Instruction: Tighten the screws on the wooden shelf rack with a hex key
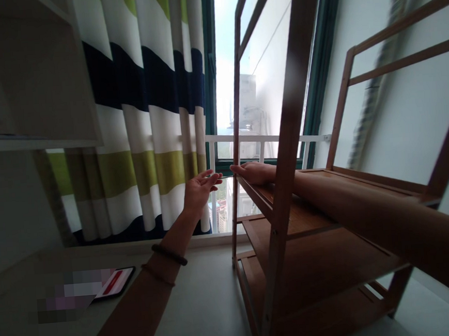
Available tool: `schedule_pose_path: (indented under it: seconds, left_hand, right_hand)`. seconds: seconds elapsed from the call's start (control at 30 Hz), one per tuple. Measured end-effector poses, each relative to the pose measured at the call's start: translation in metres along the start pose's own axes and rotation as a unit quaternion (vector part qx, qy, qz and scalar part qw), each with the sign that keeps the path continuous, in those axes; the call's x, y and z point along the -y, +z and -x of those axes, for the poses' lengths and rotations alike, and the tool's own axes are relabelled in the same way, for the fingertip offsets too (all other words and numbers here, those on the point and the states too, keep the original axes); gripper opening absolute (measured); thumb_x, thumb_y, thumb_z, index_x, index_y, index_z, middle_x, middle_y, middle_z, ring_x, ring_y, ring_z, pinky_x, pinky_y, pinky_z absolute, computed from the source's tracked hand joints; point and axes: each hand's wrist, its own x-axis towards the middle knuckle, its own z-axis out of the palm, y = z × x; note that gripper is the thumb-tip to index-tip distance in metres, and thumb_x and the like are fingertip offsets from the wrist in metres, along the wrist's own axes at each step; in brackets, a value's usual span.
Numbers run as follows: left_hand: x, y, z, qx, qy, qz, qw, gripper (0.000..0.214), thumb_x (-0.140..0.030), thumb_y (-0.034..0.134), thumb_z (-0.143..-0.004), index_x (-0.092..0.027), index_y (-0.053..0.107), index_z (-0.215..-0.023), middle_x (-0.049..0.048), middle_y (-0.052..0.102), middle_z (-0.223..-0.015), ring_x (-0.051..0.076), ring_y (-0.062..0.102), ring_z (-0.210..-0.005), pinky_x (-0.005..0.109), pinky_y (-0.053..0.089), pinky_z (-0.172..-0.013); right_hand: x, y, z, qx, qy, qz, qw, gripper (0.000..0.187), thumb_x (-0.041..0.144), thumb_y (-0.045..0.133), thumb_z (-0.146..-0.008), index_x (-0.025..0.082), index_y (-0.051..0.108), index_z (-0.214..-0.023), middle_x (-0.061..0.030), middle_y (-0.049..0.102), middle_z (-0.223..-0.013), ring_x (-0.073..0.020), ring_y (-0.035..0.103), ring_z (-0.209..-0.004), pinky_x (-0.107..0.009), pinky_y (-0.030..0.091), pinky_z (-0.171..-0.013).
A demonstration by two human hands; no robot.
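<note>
A brown wooden shelf rack [269, 268] with several tiers stands in front of me on the right. My left hand [200, 189] is to the left of its far left post, with thumb and fingers pinched together. Between those fingertips and the post runs a thin dark rod [228, 177], too small to name surely. Reaching through the rack above a shelf board, my right hand [254, 172] has its fingertips closed at the same post, where the shelf's side rail meets it. The joint itself is partly hidden by these fingers.
A striped curtain [140, 143] hangs at the left beside the window [256, 72], which has a white railing [269, 138]. A phone [117, 283] lies on the pale surface at lower left, partly blurred out. A white cabinet [34, 74] juts in at upper left.
</note>
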Motion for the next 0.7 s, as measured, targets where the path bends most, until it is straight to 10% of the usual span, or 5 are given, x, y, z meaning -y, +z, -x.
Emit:
schedule_pose_path:
  seconds: [0.33,0.5,0.7]
  left_hand:
    - [0.007,-0.004,0.012,-0.030,0.106,-0.012,0.994,0.020,-0.036,0.074,-0.066,-0.022,0.073,-0.081,0.0032,0.071,-0.095,0.017,0.063,-0.084,0.028,0.050,-0.075]
    - [0.013,-0.003,0.006,-0.006,0.049,0.039,0.998,0.033,-0.046,0.067,-0.072,-0.016,0.071,-0.084,0.0011,0.063,-0.065,0.008,0.053,-0.053,0.024,0.045,-0.054]
    - [0.007,-0.009,0.003,0.056,-0.026,0.040,0.997,0.045,-0.052,0.071,-0.065,-0.013,0.069,-0.086,0.0085,0.069,-0.078,0.014,0.064,-0.067,0.027,0.051,-0.062]
  right_hand:
    - [-0.002,0.001,0.003,0.015,-0.002,-0.014,1.000,0.062,0.056,0.018,-0.092,0.021,0.068,-0.098,-0.0099,0.067,-0.110,-0.0278,0.062,-0.100,-0.036,0.046,-0.090]
    - [-0.006,0.003,-0.001,0.017,-0.004,-0.011,1.000,0.061,0.057,0.018,-0.092,0.022,0.068,-0.099,-0.0097,0.067,-0.110,-0.0267,0.061,-0.101,-0.035,0.046,-0.091]
    - [-0.008,0.004,-0.002,0.012,-0.011,-0.009,1.000,0.062,0.057,0.016,-0.092,0.023,0.067,-0.098,-0.0093,0.067,-0.108,-0.0260,0.061,-0.100,-0.035,0.046,-0.089]
